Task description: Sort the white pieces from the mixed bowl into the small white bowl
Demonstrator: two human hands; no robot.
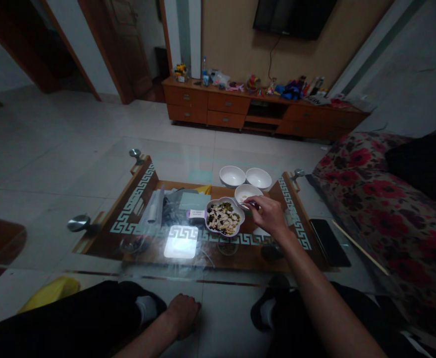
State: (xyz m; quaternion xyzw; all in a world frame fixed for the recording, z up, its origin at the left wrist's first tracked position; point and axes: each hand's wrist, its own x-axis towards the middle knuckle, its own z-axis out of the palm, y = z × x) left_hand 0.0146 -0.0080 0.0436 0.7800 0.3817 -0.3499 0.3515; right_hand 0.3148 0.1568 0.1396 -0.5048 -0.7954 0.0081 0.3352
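My right hand (266,215) reaches over the glass table, its fingers pinched on a thin metal utensil (245,203) whose exact kind I cannot make out. The utensil is between a white bowl (253,190) with a little pale food in it and a flower-shaped dish (206,224). That dish holds a mix of pale, dark, green and yellow bits, and its purple handle bears a white label (197,214). Two more white bowls, one on the left (233,175) and one on the right (259,177), stand behind. My left hand (184,315) hangs low by my leg, fingers curled, with nothing visible in it.
The glass table top (102,164) has metal fittings and papers on a shelf below. A black phone-like slab (330,242) and a thin stick (360,247) lie at the right. A floral sofa (393,209) borders that side. Beyond stands a wooden cabinet (225,103).
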